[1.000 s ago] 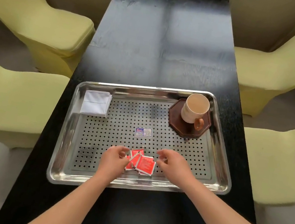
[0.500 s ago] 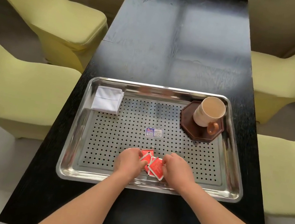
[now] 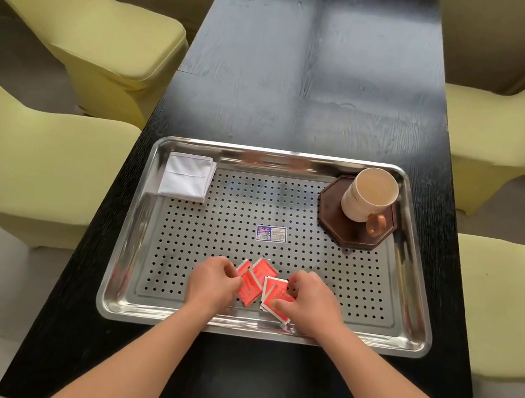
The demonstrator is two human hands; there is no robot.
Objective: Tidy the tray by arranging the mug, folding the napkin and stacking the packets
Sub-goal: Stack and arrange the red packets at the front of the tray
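Several red packets (image 3: 260, 287) lie overlapping near the front edge of a perforated steel tray (image 3: 412, 293). My left hand (image 3: 212, 284) pinches the left packets with curled fingers. My right hand (image 3: 313, 303) grips the right packets, thumb on top of one. A cream mug (image 3: 367, 195) with a brown handle stands on a dark octagonal coaster (image 3: 349, 234) in the tray's far right corner. A folded white napkin (image 3: 186, 177) lies in the far left corner.
The tray sits on a long black table (image 3: 308, 85). Yellow-green chairs (image 3: 84, 30) flank it on both sides. A small blue and white sticker (image 3: 271, 234) is on the tray's middle.
Both hands have closed in on the red packets, pushing them closer together. The camera view shifted, so the tray appears further right and lower.
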